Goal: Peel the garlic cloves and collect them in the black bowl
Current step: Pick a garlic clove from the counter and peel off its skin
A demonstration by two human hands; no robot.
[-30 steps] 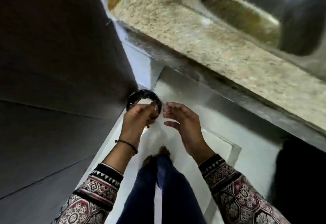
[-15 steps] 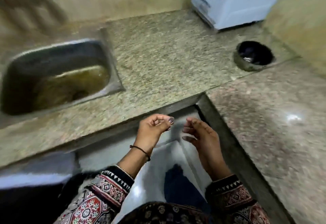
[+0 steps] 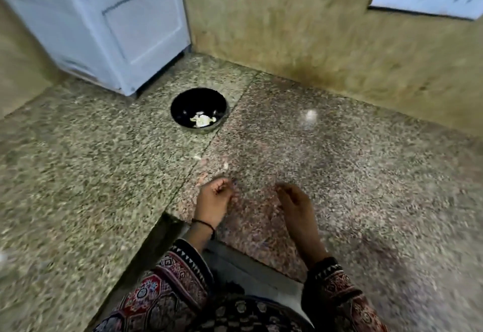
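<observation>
My left hand (image 3: pixel 215 197) has its fingers (image 3: pixel 228 183) curled; the blur hides whether they pinch anything. My right hand (image 3: pixel 296 202) hangs relaxed, empty. At eleven o'clock on the worktop (image 3: pixel 339 174), the black bowl (image 3: pixel 193 100) holds a few pale cloves (image 3: pixel 202 119). More peeling is probably left.

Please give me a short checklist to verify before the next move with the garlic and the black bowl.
1. Round black bowl stands upright on the speckled stone counter: ok.
2. Pale garlic pieces lie inside the bowl: ok.
3. Left hand grips a clove: cannot tell, blurred.
4. Right hand holds nothing: ok.
5. Counter between hands and bowl is clean: not ok, small pale scraps lie there.
</observation>
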